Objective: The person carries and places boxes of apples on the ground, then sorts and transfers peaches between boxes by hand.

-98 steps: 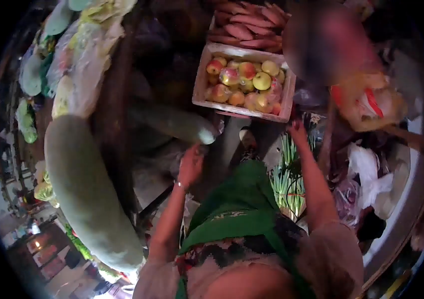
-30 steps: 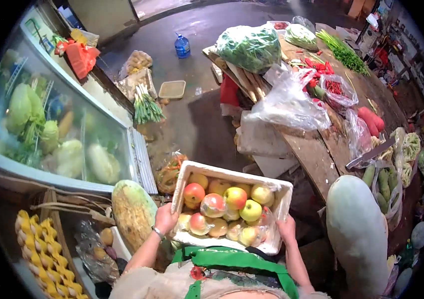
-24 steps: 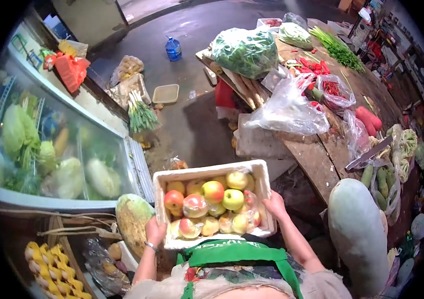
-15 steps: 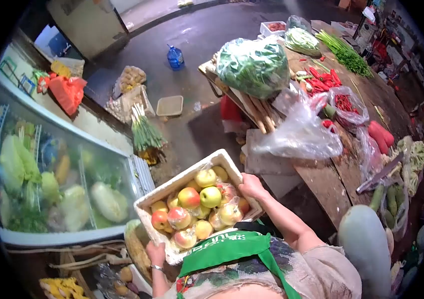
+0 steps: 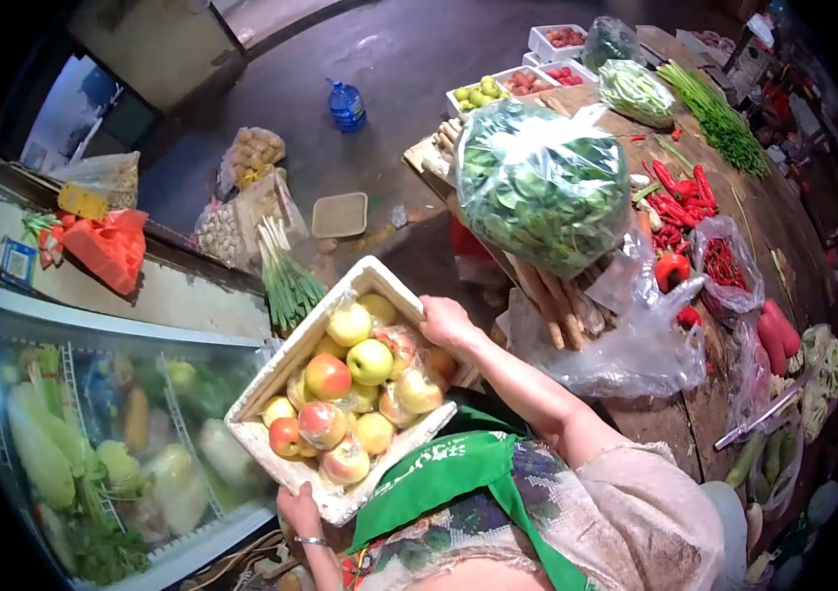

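A white foam box of red and yellow-green apples is held against my green apron; several of the apples are in clear wrap. My left hand, with a bracelet at the wrist, grips the box's near left side. On the opposite side, my right hand is closed around the edge. Both sets of fingers are partly hidden by the box walls. The box is tilted somewhat in view, and the apples lie loosely inside.
To the left stands a glass-front cooler of vegetables. A wooden table on the right bears a bag of leafy greens and red chilies. Beyond are green onions, a shallow tray and a blue water jug on the floor.
The box and both hands have shifted left and slightly up in view. My view has turned, bringing more fruit boxes at the table's far end into sight. Both hands keep their grip.
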`<state>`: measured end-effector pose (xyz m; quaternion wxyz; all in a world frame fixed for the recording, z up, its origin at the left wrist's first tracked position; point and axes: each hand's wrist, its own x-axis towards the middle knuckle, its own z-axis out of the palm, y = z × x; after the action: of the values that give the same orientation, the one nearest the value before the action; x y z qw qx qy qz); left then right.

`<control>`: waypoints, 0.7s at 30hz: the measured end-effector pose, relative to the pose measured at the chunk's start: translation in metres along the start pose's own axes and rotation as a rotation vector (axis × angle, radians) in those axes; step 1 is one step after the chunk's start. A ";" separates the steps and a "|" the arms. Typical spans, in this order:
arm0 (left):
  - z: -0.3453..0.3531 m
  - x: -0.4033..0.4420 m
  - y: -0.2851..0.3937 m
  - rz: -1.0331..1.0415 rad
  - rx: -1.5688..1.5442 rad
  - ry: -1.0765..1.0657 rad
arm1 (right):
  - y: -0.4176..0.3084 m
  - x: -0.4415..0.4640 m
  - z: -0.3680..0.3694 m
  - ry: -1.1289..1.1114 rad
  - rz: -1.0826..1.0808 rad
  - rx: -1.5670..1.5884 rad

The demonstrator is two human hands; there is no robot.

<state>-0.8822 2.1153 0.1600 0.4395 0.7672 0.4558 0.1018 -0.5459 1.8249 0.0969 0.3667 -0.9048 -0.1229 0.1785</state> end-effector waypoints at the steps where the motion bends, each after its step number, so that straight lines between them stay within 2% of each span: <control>1: 0.006 0.012 0.006 -0.016 -0.017 0.005 | -0.002 0.018 0.002 -0.012 -0.001 -0.007; 6: 0.039 0.101 0.017 -0.047 0.112 0.020 | -0.009 0.108 0.013 -0.060 0.066 -0.019; 7: 0.045 0.125 0.020 -0.054 0.074 -0.001 | -0.011 0.129 0.013 -0.063 0.047 0.001; 9: 0.059 0.179 0.030 -0.033 0.025 -0.021 | -0.030 0.178 0.003 -0.091 0.150 0.012; 13: 0.074 0.265 0.110 0.008 0.137 -0.078 | -0.056 0.258 -0.007 -0.085 0.188 0.027; 16: 0.081 0.317 0.121 0.004 0.118 -0.109 | -0.069 0.301 -0.010 -0.155 0.267 0.038; 17: 0.084 0.333 0.129 -0.006 0.162 -0.118 | -0.060 0.316 -0.001 -0.133 0.213 -0.017; 21: 0.099 0.390 0.146 -0.013 0.122 -0.212 | -0.072 0.360 -0.009 -0.128 0.278 -0.012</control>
<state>-0.5181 2.3363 0.1180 0.4385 0.7959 0.4173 -0.0105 -0.2231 1.9968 0.0695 0.3244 -0.9020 -0.0206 0.2842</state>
